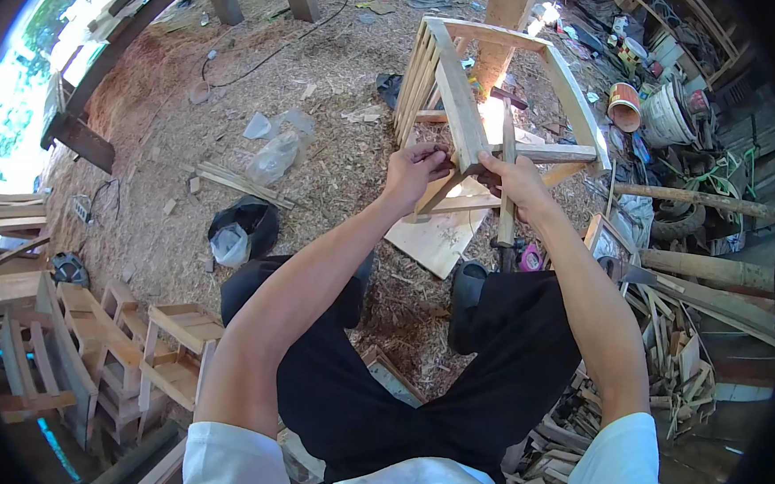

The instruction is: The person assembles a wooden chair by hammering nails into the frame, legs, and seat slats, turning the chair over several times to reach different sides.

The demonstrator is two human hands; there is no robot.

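A light wooden frame with slats on its left side (458, 82) stands on the ground ahead of me. At the near end of its middle board, my left hand (421, 175) has its fingers curled together; anything between them is too small to tell. My right hand (515, 181) grips the same board end from the right, thumb on top. A hammer (510, 134) with a long wooden handle leans by the frame, its head up and its handle passing beside my right hand. Below the frame lies a flat light board (438, 242).
Black bag (243, 230) and clear plastic bag (275, 157) lie left of the frame. Small wooden stools (177, 353) stand at lower left. Scrap wood (678, 357), a saw (625, 272) and buckets (666, 115) are on the right. A wooden post (505, 18) rises behind the frame.
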